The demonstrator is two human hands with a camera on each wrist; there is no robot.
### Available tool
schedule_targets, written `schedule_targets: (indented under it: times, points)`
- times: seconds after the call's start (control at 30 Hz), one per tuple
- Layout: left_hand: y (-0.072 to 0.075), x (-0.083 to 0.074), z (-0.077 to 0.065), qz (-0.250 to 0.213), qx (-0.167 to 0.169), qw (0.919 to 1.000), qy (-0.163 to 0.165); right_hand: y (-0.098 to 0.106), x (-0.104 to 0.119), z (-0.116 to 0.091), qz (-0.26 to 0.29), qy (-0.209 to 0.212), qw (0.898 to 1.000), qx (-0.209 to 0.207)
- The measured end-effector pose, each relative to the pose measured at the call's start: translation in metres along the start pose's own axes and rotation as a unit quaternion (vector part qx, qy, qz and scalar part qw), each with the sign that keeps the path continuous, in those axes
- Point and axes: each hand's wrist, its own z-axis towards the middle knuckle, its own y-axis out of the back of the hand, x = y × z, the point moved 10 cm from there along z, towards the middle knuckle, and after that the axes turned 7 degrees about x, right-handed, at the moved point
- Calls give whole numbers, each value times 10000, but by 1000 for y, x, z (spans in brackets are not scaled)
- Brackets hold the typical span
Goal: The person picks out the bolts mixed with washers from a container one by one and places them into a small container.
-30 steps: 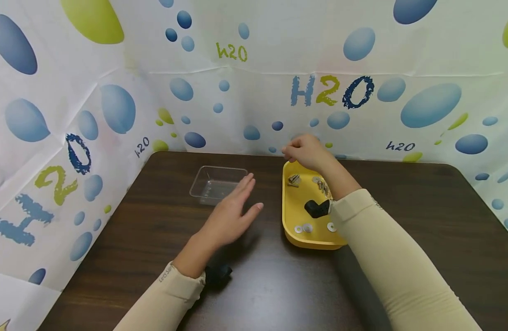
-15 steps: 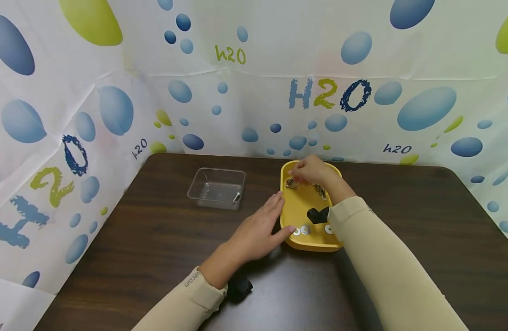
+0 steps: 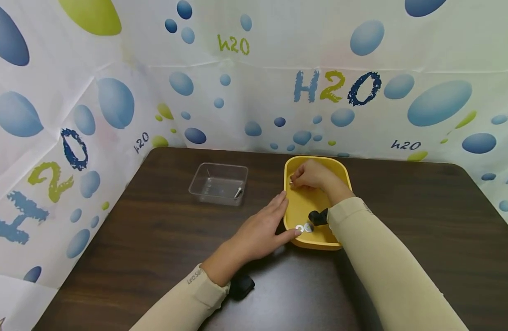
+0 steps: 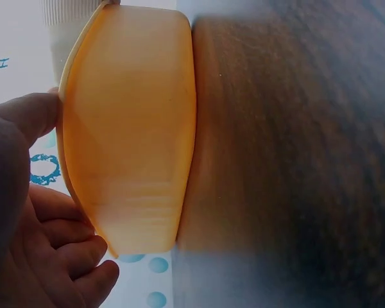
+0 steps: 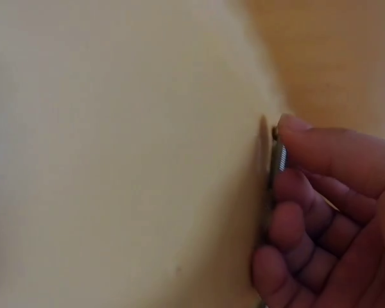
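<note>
Inside a yellow tray, my right hand reaches down at the far left corner. Its thumb and fingers pinch a small threaded screw close against the tray's floor. My left hand rests along the tray's left rim with fingers extended; the left wrist view shows thumb and fingertips at the rim, beside the tray's outer wall. Two washers, one bright ring and one greyer disc, lie at the near end by the left thumb. The right hand and sleeve hide other tray contents.
A clear plastic container stands left of the tray on the dark wooden table. One metal screw lies in its right side. A patterned sheet hangs behind and to the left of the table.
From above the tray's far edge, my right hand has come down inside it to the screws. My left hand has moved right, from beside the clear container to the tray's left rim.
</note>
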Motion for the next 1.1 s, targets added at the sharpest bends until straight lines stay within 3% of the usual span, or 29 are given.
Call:
schedule_targets:
  times: [0.47,0.87,1.1]
  points:
    - [-1,0,1,-7,-27,10000,-25,-5,2,3,-613,177,9978,181]
    - [0,0,1,-108,-31,9999,-67,-6,8,2,-684,326,9970,173]
    - [-1,0,2,-112,-6,9999,-72,-7,7,2,-369,372,9984,201]
